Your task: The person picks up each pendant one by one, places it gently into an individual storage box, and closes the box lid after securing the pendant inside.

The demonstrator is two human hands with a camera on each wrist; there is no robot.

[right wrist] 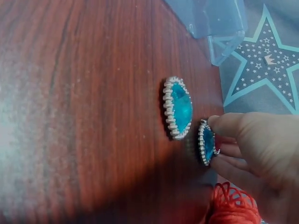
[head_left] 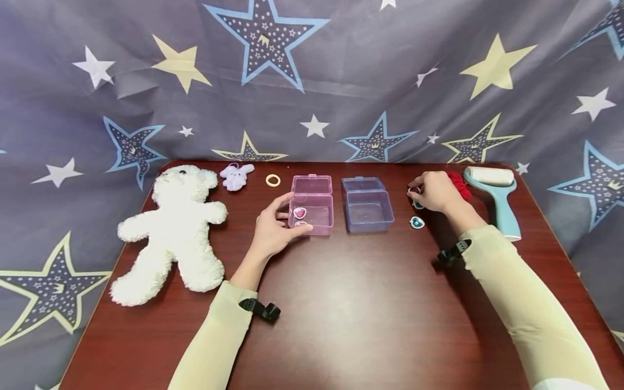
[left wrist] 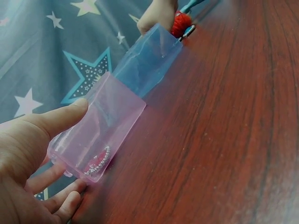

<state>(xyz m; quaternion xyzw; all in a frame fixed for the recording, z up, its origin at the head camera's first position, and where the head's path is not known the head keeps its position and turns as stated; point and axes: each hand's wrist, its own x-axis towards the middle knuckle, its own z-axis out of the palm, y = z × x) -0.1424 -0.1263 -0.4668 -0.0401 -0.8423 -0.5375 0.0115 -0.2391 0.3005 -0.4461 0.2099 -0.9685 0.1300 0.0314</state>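
My left hand (head_left: pixel 275 230) holds a small see-through pink box (head_left: pixel 324 221) with its lid raised, thumb at the near side and fingers by the left side. Pink heart-shaped gems (head_left: pixel 299 213) with pearly rims lie in the box's left part. Over at the right, my right hand (head_left: pixel 435 190) pinches a pink gem (right wrist: pixel 225 140), mostly hidden by the fingers. Right by those fingertips is a blue gem (right wrist: pixel 207 143) with a beaded rim. A second blue heart gem (head_left: pixel 417 222) lies on the table, nearer to me.
A see-through blue box (head_left: pixel 369 211), lid raised, stands beside the pink one. Red yarn (head_left: pixel 459 185) and a lint roller (head_left: pixel 502 200) lie beyond my right hand. A white plush bear (head_left: pixel 175 233), a small lilac plush (head_left: pixel 236 176) and a pale ring (head_left: pixel 273 175) lie at left.
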